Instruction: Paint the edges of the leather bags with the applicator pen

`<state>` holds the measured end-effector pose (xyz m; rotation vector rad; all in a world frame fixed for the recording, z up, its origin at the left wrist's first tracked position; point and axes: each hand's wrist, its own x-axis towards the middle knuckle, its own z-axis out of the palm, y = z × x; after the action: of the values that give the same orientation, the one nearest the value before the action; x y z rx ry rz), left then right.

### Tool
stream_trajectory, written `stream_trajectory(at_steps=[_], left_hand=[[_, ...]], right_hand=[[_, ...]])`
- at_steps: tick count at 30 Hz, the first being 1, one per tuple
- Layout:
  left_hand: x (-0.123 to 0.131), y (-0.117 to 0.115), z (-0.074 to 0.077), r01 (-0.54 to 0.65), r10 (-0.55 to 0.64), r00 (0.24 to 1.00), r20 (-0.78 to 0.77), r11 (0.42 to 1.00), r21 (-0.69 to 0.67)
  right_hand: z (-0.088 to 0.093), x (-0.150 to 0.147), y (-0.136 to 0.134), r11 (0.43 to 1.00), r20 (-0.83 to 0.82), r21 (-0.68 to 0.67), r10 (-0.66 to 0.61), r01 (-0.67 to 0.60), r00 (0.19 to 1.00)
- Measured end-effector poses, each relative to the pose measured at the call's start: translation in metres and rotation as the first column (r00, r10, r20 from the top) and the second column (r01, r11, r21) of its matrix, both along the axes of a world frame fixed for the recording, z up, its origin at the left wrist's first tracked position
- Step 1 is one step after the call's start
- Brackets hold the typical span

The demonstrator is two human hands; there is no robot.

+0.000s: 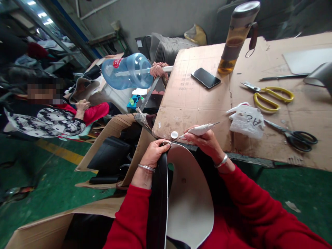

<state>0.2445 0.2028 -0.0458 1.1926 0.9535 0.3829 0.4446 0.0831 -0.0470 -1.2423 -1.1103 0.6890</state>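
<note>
One curved sheet [190,197], black outside and pale inside, stands on edge just before the bench [181,103], its top corner pinched in the left hand [155,150]. One white pen-like tool [201,130] is gripped in the right hand [209,143], its lower tip near that corner. The bench carries one small white disc [174,135], phone [206,78], bottle [236,38], plastic bag [246,121], yellow-handled scissors [259,94] and black-handled scissors [292,135].

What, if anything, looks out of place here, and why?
The large blue water jug lies on its side beside the cardboard-covered table, with pinkish cloth bunched at one end; such jugs usually stand upright.
</note>
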Motion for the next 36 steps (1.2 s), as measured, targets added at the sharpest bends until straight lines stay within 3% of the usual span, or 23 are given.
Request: stream_trajectory(at_steps=[18, 23, 29, 36], left_hand=[[0.002, -0.005, 0.003, -0.014, 0.016, 0.998, 0.063, 0.999, -0.044], [0.0, -0.008, 0.004, 0.024, -0.02, 0.997, 0.081, 0.998, -0.051], [-0.003, -0.017, 0.009, 0.078, -0.08, 0.995, 0.054, 0.996, 0.029], [-0.008, -0.024, 0.015, 0.005, -0.005, 1.0, 0.005, 0.994, 0.106]], right_hand=[[-0.001, 0.004, 0.001, 0.996, 0.108, -0.015, 0.088, -0.087, 0.99], [-0.005, 0.005, 0.002, 0.99, 0.036, -0.058, 0.131, -0.129, 0.991], [0.004, 0.006, -0.001, 0.979, -0.077, -0.058, 0.193, -0.198, 0.978], [0.013, 0.002, -0.006, 0.993, -0.221, -0.098, 0.045, -0.068, 0.974]])
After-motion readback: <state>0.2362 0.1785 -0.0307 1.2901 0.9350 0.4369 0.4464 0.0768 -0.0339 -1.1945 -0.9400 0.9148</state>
